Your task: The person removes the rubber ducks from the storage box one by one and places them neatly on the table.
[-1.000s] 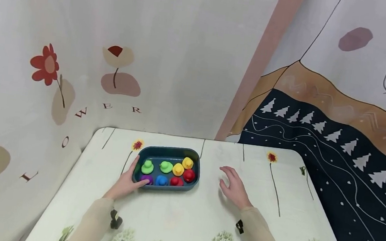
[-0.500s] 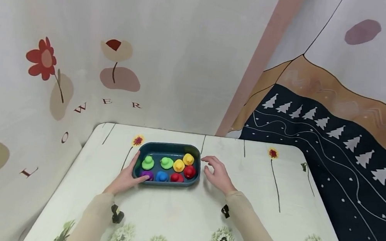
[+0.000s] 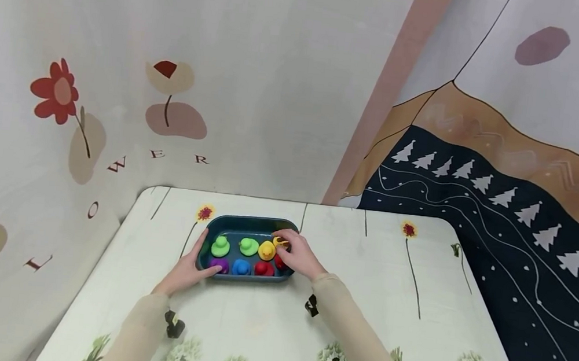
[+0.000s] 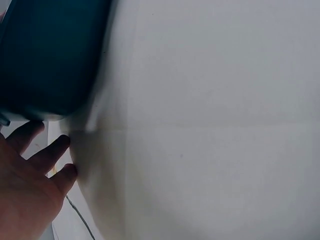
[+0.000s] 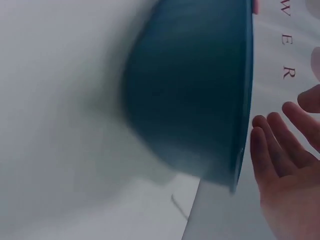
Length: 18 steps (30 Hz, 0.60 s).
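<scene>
A dark teal tray (image 3: 251, 279) holds several small toy ducks. My left hand (image 3: 183, 272) grips its left end, thumb over the front rim by the purple duck (image 3: 218, 264) and fingers along the outer side. My right hand (image 3: 304, 256) reaches over the right end, fingertips and thumb spread around the back yellow duck (image 3: 278, 241), which they partly cover. In the right wrist view that hand's fingers (image 5: 272, 145) lie loosely bent above the rim, apart from the thumb. Beneath the right hand, a red duck (image 3: 278, 262) is partly hidden.
Also in the tray are two green ducks, one at the left (image 3: 220, 247), a front yellow duck (image 3: 267, 251), a blue duck (image 3: 241, 267) and another red duck (image 3: 263, 268). A flower-print cloth (image 3: 255, 322) covers the table. Patterned curtains (image 3: 275, 115) hang behind it.
My right hand has moved left from beside the tray to over its right end, at the back yellow duck. The left hand has kept its grip on the tray's left end.
</scene>
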Available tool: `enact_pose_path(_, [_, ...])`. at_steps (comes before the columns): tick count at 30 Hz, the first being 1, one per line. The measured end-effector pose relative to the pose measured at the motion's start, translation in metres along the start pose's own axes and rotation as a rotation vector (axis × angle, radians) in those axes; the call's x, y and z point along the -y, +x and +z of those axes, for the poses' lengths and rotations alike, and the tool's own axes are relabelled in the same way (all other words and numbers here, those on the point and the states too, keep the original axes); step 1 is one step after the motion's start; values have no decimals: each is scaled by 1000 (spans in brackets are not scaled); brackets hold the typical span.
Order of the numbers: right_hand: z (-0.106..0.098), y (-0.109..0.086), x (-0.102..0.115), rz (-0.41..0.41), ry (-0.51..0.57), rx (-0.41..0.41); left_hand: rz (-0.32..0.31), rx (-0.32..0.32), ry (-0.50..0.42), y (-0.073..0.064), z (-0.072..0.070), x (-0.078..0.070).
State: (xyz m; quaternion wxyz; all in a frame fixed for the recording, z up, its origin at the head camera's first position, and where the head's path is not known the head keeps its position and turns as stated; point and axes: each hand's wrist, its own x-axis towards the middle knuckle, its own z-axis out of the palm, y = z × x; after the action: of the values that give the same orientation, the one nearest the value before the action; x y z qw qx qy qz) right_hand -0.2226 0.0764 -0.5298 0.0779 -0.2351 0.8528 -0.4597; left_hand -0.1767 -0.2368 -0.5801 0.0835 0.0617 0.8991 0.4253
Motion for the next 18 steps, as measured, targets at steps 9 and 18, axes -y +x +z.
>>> enact_pose_path(9, [9,28,21,-34,-101,181,-4,9,-4,2,-2,0])
enact_pose_path(18, [16,63,42,-86,-149,293,4,13,-20,0,0,1])
